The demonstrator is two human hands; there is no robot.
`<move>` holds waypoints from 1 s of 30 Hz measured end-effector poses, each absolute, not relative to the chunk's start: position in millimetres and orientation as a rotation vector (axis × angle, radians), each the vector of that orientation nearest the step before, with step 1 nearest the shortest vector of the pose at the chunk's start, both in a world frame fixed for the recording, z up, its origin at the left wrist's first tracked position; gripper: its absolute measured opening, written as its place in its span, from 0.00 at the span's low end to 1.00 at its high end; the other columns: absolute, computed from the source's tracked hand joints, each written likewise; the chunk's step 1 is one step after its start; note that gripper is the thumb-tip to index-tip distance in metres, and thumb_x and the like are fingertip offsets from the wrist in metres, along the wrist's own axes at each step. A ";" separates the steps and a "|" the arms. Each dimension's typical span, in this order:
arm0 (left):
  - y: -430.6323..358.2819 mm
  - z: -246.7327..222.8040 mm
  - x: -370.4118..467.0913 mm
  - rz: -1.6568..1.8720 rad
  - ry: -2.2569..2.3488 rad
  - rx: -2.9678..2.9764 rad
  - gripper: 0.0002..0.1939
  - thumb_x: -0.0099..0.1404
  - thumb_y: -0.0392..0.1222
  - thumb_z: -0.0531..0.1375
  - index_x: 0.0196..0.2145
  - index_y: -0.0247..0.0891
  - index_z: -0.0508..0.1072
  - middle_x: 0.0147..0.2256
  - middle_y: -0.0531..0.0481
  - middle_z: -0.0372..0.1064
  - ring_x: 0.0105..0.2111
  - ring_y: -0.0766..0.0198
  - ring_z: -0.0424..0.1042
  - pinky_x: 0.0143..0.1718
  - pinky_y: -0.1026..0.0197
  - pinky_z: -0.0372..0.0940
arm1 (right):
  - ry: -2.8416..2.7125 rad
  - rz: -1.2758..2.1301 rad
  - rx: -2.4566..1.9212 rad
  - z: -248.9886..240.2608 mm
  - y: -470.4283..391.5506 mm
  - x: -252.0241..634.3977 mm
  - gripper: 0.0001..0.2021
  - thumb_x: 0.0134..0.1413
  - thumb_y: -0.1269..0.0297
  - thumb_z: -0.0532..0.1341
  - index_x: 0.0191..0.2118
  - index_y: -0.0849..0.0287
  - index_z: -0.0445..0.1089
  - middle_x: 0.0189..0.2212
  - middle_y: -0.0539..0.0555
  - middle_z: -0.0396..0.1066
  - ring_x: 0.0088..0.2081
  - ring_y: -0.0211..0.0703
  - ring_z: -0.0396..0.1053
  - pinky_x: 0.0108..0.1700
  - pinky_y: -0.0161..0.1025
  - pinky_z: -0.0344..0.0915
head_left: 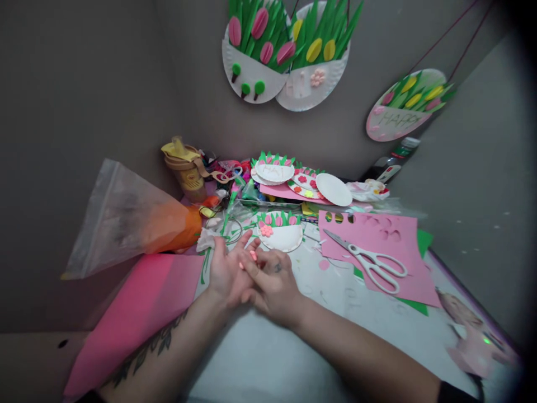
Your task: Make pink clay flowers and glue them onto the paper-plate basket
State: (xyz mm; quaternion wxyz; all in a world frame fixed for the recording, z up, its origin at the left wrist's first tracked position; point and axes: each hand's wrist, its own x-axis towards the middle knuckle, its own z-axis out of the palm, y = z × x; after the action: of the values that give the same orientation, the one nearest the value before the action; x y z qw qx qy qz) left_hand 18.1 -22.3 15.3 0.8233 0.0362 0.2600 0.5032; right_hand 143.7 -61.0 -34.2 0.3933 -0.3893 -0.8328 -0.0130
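Note:
Palm up over the white table, my left hand (229,274) is open with its fingers spread. Small pink lumps that look like modelling clay (253,255) lie on its palm and fingers. My right hand (274,285) is curled over that palm, its fingertips pressed against the clay, which they partly hide. Just beyond the hands is a small white paper-plate basket (283,238) with green paper grass, pink paper tulips and a pink flower.
White-handled scissors (373,263) lie on pink paper (403,235) at right. A zip bag (130,218) with orange contents and a pink sheet (142,313) are at left. Behind stand a cup (184,173), more plates (333,189) and a bottle (392,159). Decorated plates (312,101) hang above.

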 end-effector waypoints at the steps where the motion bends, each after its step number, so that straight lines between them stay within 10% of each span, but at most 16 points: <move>1: -22.3 15.8 17.9 1.092 0.540 0.087 0.33 0.62 0.68 0.40 0.43 0.38 0.66 0.36 0.45 0.64 0.29 0.62 0.66 0.31 0.57 0.66 | -2.111 -0.043 -0.986 -33.9 -61.3 143.8 0.32 0.59 0.42 0.50 0.64 0.52 0.54 0.42 0.58 0.64 0.44 0.51 0.58 0.50 0.50 0.56; 30: -18.1 15.0 14.6 1.139 0.465 0.131 0.34 0.63 0.68 0.37 0.43 0.37 0.67 0.35 0.46 0.63 0.27 0.63 0.64 0.29 0.59 0.66 | -2.160 -0.148 -0.924 -31.6 -72.3 132.4 0.33 0.59 0.41 0.49 0.59 0.63 0.62 0.44 0.61 0.66 0.46 0.53 0.57 0.49 0.49 0.56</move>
State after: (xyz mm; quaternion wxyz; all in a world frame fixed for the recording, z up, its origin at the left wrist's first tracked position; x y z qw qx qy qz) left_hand 14.6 -18.1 15.0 0.8147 0.0615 0.2180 0.5338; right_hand 132.4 -72.3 -31.6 0.3835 -0.3625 -0.8474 -0.0579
